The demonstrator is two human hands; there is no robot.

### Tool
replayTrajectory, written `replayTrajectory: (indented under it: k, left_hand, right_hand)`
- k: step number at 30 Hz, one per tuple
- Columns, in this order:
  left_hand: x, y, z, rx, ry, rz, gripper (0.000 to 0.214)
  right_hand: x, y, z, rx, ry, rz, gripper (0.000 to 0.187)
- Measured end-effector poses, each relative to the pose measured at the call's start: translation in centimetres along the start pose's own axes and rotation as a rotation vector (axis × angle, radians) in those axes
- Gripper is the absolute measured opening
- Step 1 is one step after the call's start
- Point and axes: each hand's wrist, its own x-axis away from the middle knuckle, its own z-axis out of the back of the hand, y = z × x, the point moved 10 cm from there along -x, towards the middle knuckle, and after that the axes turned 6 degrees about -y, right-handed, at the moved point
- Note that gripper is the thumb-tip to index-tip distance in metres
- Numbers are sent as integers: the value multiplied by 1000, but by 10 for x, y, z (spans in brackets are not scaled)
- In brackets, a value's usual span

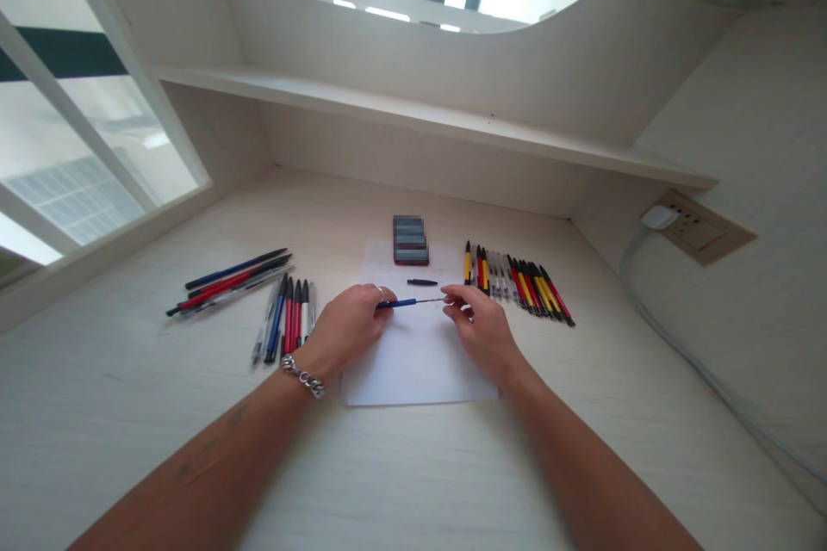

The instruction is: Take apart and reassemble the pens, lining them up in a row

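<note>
My left hand (349,327) is closed on the blue end of a thin pen part (407,303), held level just above a white sheet of paper (419,362). My right hand (481,323) pinches the other, slimmer end of the same part with thumb and forefinger. A short black pen piece (422,282) lies on the paper just beyond the hands. A bracelet is on my left wrist.
A phone (411,239) lies at the paper's far edge. A row of several red, yellow and clear pens (517,282) lies to the right, several blue, red and white pens (288,318) and another bunch (229,280) to the left. A wall socket with a cable (678,224) is at the right.
</note>
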Motion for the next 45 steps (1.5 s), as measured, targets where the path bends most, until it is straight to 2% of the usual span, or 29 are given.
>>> replayTrajectory:
  k: [6, 12, 16, 20, 25, 28, 35, 45]
  left_hand:
    - [-2, -13, 5, 22, 24, 47, 24]
    - [-3, -17, 6, 26, 26, 73, 24]
    - [-3, -18, 8, 29, 34, 77, 24]
    - [-2, -19, 9, 22, 41, 80, 24]
    - [-2, -17, 9, 4, 35, 80, 24]
    - [-1, -14, 6, -10, 17, 65, 24]
    - [-1, -10, 2, -26, 3, 37, 25]
    - [-1, -7, 2, -22, 1, 24, 24]
  right_hand:
    - [-21, 16, -3, 204, -33, -92, 18]
    - [-51, 23, -24, 384, -104, -164, 21]
    - [-57, 23, -30, 424, -113, -179, 17]
    - [-47, 25, -13, 361, -70, -149, 13]
    - [-19, 31, 25, 202, 24, -98, 13]
    - [-6, 26, 37, 164, 60, -36, 15]
    - [-2, 4, 38, 186, 82, 70, 15]
    - [0, 2, 33, 169, 66, 70, 16]
